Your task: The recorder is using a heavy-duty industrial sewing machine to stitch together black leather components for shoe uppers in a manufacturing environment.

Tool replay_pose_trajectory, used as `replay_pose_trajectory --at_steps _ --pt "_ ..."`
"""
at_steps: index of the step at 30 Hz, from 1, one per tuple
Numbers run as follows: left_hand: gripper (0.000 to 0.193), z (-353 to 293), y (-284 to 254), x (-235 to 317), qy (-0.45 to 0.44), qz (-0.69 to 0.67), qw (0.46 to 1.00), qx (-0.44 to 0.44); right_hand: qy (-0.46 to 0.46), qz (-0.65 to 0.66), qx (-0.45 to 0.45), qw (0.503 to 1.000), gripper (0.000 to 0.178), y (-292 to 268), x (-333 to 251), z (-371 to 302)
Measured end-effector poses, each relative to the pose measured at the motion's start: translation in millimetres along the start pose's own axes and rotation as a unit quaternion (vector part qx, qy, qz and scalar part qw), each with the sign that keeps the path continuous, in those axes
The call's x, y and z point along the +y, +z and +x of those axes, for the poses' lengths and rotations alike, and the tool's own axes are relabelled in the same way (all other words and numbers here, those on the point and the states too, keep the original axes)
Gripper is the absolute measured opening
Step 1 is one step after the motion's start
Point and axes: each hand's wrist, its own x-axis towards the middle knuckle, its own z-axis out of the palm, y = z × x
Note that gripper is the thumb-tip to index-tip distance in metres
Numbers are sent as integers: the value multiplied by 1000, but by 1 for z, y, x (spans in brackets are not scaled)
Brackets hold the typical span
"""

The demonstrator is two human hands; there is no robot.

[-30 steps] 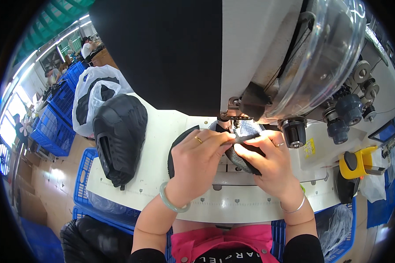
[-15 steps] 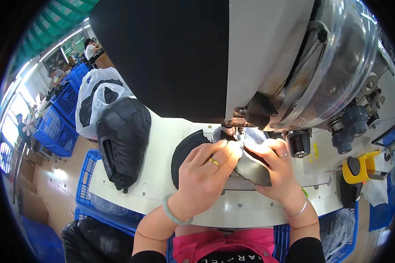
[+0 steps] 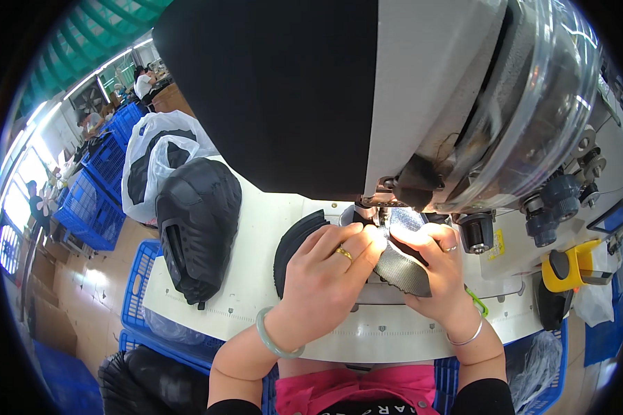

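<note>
Under the lit needle area of a sewing machine (image 3: 412, 83), a grey mesh shoe piece (image 3: 399, 268) lies between my two hands. My left hand (image 3: 329, 280) is closed, its fingertips pressed together on the mesh close to the presser foot (image 3: 381, 216). On the other side my right hand (image 3: 441, 280) grips the mesh edge, with thumb and finger near the needle. A black ribbed-edge shoe part (image 3: 294, 242) shows to the left of my left hand; whether it joins the mesh is hidden by my fingers.
Stacked black shoe uppers (image 3: 199, 228) sit on the left of the white table (image 3: 249, 294), beside a white plastic bag (image 3: 138, 166). Blue crates (image 3: 86, 211) stand left. A small green tool (image 3: 475, 301) lies by my right wrist, and a yellow holder (image 3: 567, 266) at far right.
The whole view has shifted slightly. Both hands keep their grip on the mesh, with almost no movement relative to the needle. More of the green tool shows by my right wrist.
</note>
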Motion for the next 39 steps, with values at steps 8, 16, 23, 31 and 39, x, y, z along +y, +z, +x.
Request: replay_pose_trajectory --at_steps 8,16,23,31,39 --pt "34 4 -4 -2 3 -18 1000 -15 -10 -18 13 1000 40 4 -4 -2" --pt "30 5 -8 1 -38 -31 999 -24 25 -34 38 998 39 5 -16 3" --pt "14 11 -1 1 -186 -118 975 19 43 -44 -6 998 42 4 -21 6" --pt "32 -7 1 6 -44 -18 998 34 58 -1 6 998 43 4 -17 -9" --pt "33 -4 -1 4 -20 -1 1000 16 56 16 5 998 52 2 -9 -13"
